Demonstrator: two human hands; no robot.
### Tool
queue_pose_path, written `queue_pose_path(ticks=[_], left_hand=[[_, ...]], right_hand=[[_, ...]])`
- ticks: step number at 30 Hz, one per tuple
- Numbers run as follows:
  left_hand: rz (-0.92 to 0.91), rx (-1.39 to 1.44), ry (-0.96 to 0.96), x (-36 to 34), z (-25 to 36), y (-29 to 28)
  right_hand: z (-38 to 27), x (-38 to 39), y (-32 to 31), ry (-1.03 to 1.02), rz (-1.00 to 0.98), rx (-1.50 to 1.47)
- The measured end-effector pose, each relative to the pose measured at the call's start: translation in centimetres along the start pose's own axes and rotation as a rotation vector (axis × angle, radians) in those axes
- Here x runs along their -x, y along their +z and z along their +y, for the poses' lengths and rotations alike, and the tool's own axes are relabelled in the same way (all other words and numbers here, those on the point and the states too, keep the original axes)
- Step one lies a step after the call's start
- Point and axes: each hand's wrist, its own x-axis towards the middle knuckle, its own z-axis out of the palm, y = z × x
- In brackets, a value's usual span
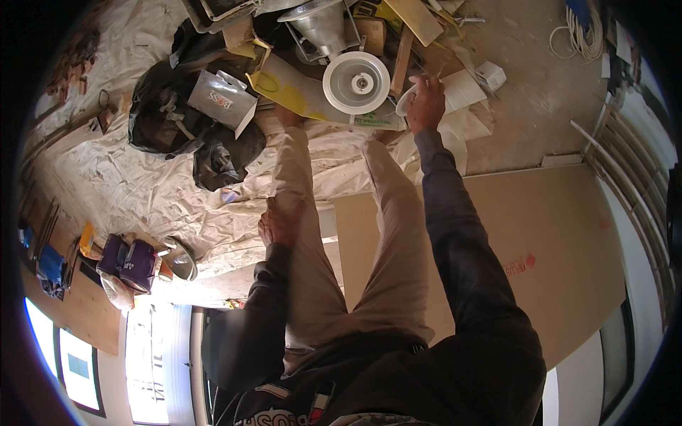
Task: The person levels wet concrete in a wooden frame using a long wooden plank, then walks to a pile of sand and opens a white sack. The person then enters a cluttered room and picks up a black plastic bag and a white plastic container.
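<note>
My right hand [428, 103] is closed on the edge of a small white round piece [404, 104], seen nearly edge-on and partly covered by the fingers. Just left of it sits a round recessed light fitting [341, 89] with a white rim and a silvery inside. Behind that, a larger metal reflector lamp [320, 32] lies tilted in a dark frame. My left hand [281, 221] rests against my left leg near the knee, fingers loosely bent and slightly blurred, with nothing seen in it. Yellow and white card [298, 92] lies beneath the fitting.
Black rubbish bags [160, 113] and a grey printed box [222, 101] stand left on a crumpled dust sheet [106, 170]. Wood offcuts [402, 60] clutter the far side. A large brown board [490, 241] lies right, coiled white cable [584, 35] farther off. Purple containers [138, 266] stand left.
</note>
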Motion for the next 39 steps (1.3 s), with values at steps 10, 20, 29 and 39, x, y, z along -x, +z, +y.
queue_pose_path(ticks=[10,20,29,39], left_hand=[[-0.03,0.006,-0.018,0.2,-0.1,-0.2],[-0.015,0.075,-0.006,-0.1,-1.4,0.2],[-0.006,0.12,0.002,-0.4,-2.1,0.3],[-0.064,0.092,-0.028,-0.7,-2.1,0.2]], right_hand=[[-11.7,-7.7,2.9,-0.479,0.018,-0.095],[-15.2,-14.0,3.7,-0.71,0.004,0.313],[-11.7,-13.9,2.7,-0.708,-0.042,0.277],[-1.9,-10.0,-1.2,-0.287,0.121,-0.003]])
